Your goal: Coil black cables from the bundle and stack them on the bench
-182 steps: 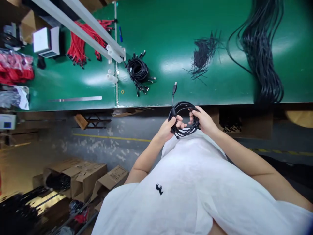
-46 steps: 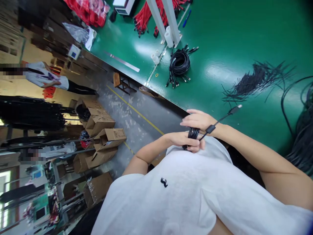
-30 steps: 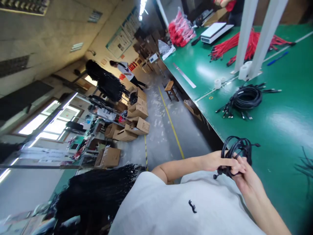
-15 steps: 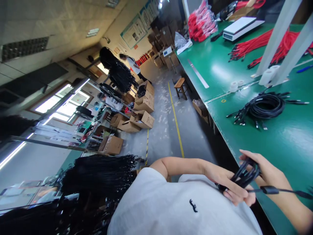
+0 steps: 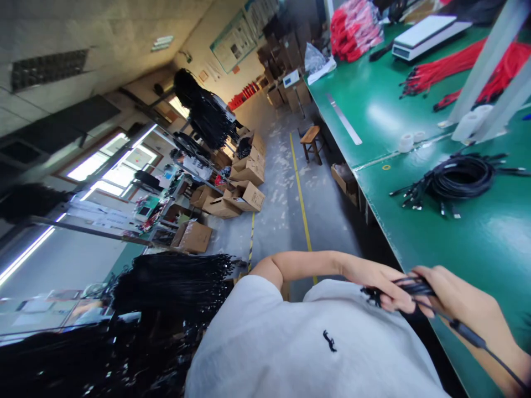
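Both my hands hold a coiled black cable in front of my white shirt, at the near edge of the green bench. My left hand is closed around the left side of the coil. My right hand grips its right side, and a loose cable end with a thick ferrite bead trails down along my right forearm.
A bundle of finished black cables lies on the bench beyond my hands, with tape rolls, red cables, a scale and a metal ruler farther off. A wooden stool, cardboard boxes and hanging black cables line the aisle at left.
My head has turned left from the bench toward the aisle. Both hands kept the coil, flattened it and lowered it slightly; the loose end now trails along my right arm.
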Demonstrator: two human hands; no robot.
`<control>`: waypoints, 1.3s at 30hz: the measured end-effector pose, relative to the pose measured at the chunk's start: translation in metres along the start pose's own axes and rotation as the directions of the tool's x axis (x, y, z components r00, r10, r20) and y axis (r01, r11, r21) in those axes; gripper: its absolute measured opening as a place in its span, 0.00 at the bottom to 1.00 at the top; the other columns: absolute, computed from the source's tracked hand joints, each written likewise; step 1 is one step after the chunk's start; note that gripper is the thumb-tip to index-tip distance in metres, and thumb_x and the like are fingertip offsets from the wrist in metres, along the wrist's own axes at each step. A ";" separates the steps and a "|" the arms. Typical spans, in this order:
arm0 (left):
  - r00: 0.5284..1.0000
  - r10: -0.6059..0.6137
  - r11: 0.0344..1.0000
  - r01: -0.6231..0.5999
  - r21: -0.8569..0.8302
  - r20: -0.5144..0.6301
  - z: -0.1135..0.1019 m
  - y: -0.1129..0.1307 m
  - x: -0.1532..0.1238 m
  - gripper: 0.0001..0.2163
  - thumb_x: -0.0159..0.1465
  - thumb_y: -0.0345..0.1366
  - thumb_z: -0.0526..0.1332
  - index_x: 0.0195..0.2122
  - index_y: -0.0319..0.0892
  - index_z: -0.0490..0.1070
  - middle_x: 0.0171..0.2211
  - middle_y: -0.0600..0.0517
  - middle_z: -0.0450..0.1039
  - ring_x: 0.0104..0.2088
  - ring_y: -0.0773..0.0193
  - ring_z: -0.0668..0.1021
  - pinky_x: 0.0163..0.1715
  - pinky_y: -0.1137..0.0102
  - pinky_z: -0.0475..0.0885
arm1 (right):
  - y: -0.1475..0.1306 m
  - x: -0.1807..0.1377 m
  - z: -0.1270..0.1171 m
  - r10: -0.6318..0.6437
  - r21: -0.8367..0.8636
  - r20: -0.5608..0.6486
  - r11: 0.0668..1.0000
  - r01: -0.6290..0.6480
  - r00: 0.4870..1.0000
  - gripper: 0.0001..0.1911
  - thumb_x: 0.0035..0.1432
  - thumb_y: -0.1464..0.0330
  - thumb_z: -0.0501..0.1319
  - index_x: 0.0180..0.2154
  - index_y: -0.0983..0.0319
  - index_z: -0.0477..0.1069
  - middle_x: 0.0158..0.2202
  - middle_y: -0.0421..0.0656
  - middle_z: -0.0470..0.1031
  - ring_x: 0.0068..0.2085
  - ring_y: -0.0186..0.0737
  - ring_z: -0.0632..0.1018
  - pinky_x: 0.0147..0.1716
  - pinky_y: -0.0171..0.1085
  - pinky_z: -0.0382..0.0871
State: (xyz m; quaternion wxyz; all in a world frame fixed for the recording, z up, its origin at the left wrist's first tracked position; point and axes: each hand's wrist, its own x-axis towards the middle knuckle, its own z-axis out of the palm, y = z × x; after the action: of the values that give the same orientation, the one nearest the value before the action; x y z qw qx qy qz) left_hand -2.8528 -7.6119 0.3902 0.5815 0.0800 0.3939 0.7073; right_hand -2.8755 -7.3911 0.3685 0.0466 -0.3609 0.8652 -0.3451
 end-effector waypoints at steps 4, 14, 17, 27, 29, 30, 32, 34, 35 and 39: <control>0.908 0.232 0.964 -0.262 -0.042 -0.349 0.008 0.008 -0.011 0.14 0.53 0.38 0.72 0.35 0.37 0.71 0.23 0.57 0.67 0.16 0.77 0.59 0.14 0.78 0.52 | -0.029 0.014 0.022 0.573 0.470 -0.185 0.765 -0.440 0.799 0.08 0.49 0.60 0.62 0.30 0.57 0.71 0.28 0.42 0.73 0.29 0.41 0.72 0.28 0.39 0.68; 0.758 0.349 0.912 -0.411 0.012 -0.552 0.007 -0.010 -0.023 0.16 0.61 0.45 0.69 0.32 0.39 0.67 0.15 0.64 0.54 0.13 0.78 0.60 0.16 0.78 0.58 | -0.054 0.014 0.050 0.649 0.982 0.168 -0.174 -0.071 0.742 0.22 0.38 0.64 0.77 0.29 0.63 0.66 0.18 0.29 0.56 0.18 0.21 0.54 0.16 0.25 0.54; 0.657 0.373 0.857 -0.515 -0.029 -0.655 0.012 -0.007 -0.015 0.12 0.67 0.43 0.64 0.33 0.40 0.67 0.16 0.64 0.51 0.13 0.78 0.56 0.15 0.78 0.54 | -0.065 0.010 0.065 0.670 0.956 0.151 -0.286 0.065 0.727 0.27 0.38 0.57 0.78 0.34 0.62 0.67 0.21 0.30 0.60 0.22 0.25 0.64 0.25 0.28 0.70; 0.438 0.426 0.707 -0.707 -0.011 -0.792 0.029 -0.011 0.018 0.12 0.73 0.40 0.54 0.35 0.39 0.69 0.20 0.62 0.52 0.17 0.77 0.59 0.20 0.79 0.59 | -0.072 0.030 0.067 0.873 0.913 0.061 -0.244 0.326 0.483 0.20 0.51 0.58 0.72 0.30 0.61 0.63 0.19 0.29 0.51 0.18 0.21 0.53 0.15 0.23 0.55; 0.406 0.434 0.698 -0.715 0.016 -0.804 0.029 -0.011 0.021 0.16 0.73 0.46 0.53 0.35 0.39 0.69 0.19 0.62 0.50 0.16 0.77 0.56 0.17 0.78 0.55 | -0.071 0.031 0.065 0.866 0.895 0.111 -0.300 0.329 0.488 0.21 0.51 0.59 0.72 0.29 0.61 0.62 0.19 0.29 0.51 0.18 0.21 0.53 0.16 0.22 0.57; 0.415 0.432 0.696 -0.718 0.004 -0.801 0.029 -0.012 0.023 0.18 0.73 0.47 0.51 0.35 0.39 0.70 0.20 0.61 0.51 0.16 0.77 0.57 0.18 0.78 0.57 | -0.069 0.030 0.064 0.863 0.886 0.127 -0.320 0.335 0.489 0.22 0.51 0.59 0.72 0.29 0.62 0.61 0.18 0.28 0.49 0.17 0.20 0.52 0.15 0.22 0.55; 0.462 0.418 0.692 -0.720 -0.056 -0.782 0.030 -0.015 0.026 0.21 0.75 0.47 0.45 0.37 0.38 0.70 0.21 0.59 0.56 0.20 0.75 0.64 0.22 0.78 0.63 | -0.064 0.030 0.062 0.872 0.877 0.122 -0.318 0.360 0.474 0.21 0.53 0.59 0.71 0.28 0.62 0.61 0.17 0.28 0.46 0.16 0.21 0.48 0.12 0.23 0.47; 0.462 0.418 0.656 -0.749 -0.092 -0.782 0.032 -0.020 0.030 0.20 0.76 0.42 0.43 0.37 0.38 0.70 0.24 0.57 0.60 0.24 0.74 0.69 0.27 0.77 0.68 | -0.062 0.031 0.063 0.894 0.879 0.082 -0.273 0.390 0.441 0.20 0.55 0.58 0.69 0.28 0.62 0.61 0.16 0.28 0.45 0.16 0.22 0.47 0.10 0.24 0.42; 0.432 0.424 0.626 -0.775 -0.088 -0.796 0.033 -0.022 0.032 0.19 0.76 0.39 0.43 0.37 0.38 0.70 0.24 0.57 0.60 0.24 0.75 0.69 0.28 0.77 0.68 | -0.063 0.031 0.064 0.904 0.882 0.062 -0.249 0.401 0.424 0.20 0.56 0.58 0.69 0.28 0.62 0.61 0.16 0.28 0.45 0.16 0.22 0.47 0.11 0.25 0.42; 0.395 0.413 0.585 -0.805 -0.093 -0.821 0.034 -0.021 0.030 0.17 0.76 0.37 0.46 0.34 0.38 0.69 0.20 0.61 0.50 0.16 0.77 0.57 0.18 0.80 0.57 | -0.069 0.028 0.067 0.895 0.906 0.046 -0.224 0.358 0.443 0.22 0.55 0.56 0.69 0.28 0.61 0.60 0.17 0.28 0.47 0.17 0.23 0.49 0.12 0.24 0.46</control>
State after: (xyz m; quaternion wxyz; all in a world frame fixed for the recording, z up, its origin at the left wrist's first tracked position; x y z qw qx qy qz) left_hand -2.8271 -7.5688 0.3897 0.0575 -0.2100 0.3383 0.9155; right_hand -2.8333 -7.4823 0.3657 0.0099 0.2822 0.2661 -0.9217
